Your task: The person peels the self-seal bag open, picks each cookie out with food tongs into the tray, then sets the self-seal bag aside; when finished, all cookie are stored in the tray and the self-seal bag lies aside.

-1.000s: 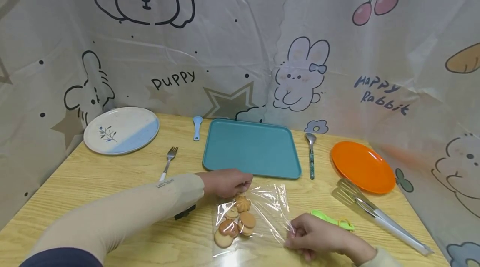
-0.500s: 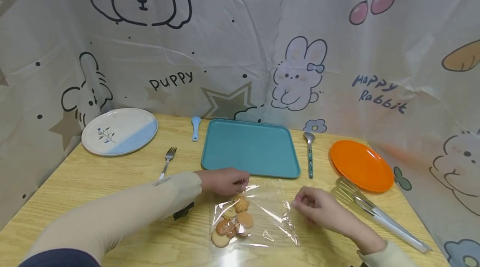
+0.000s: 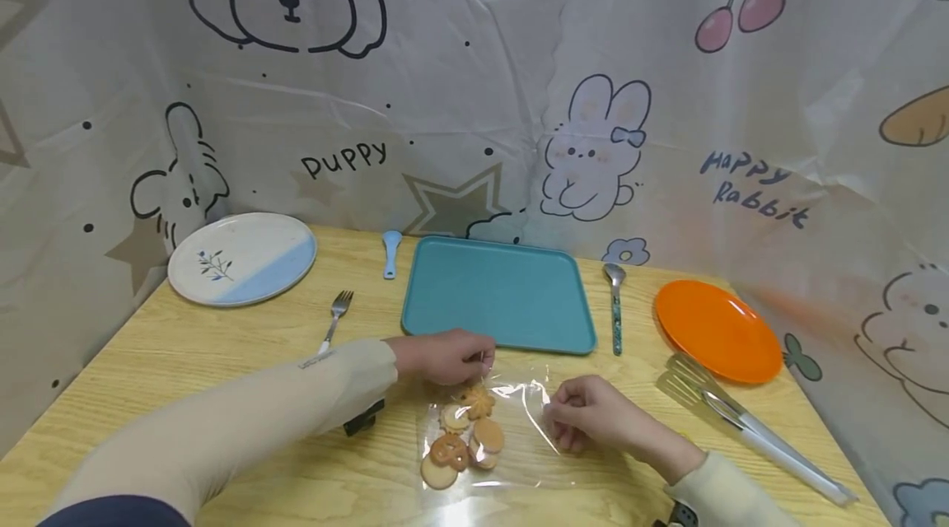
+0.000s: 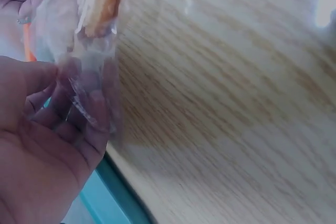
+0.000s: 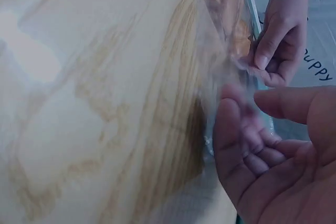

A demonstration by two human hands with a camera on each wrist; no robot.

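A clear plastic bag (image 3: 522,453) lies on the wooden table with several cookies inside. Among them are a flower-shaped cookie (image 3: 478,402), a pretzel-shaped one (image 3: 449,451) and a pale round one (image 3: 439,474). My left hand (image 3: 448,356) pinches the bag's far edge between thumb and fingers, close to the teal tray. Over at the bag's right side is my right hand (image 3: 593,418). In the right wrist view its thumb (image 5: 286,106) and index finger (image 5: 228,135) stand apart, right at the film. The left wrist view shows a browned cookie (image 4: 102,3) through the film.
Beyond the bag lies a teal tray (image 3: 497,292). Left of it are a light blue spoon (image 3: 390,254), a fork (image 3: 338,313) and a white-and-blue plate (image 3: 240,259). Right of it lie a metal spoon (image 3: 615,305), an orange plate (image 3: 715,329) and a whisk (image 3: 786,449).
My right hand released the bag's near right corner, rose clear of the film, then moved left to the bag's right side. My left hand keeps its hold on the far edge.
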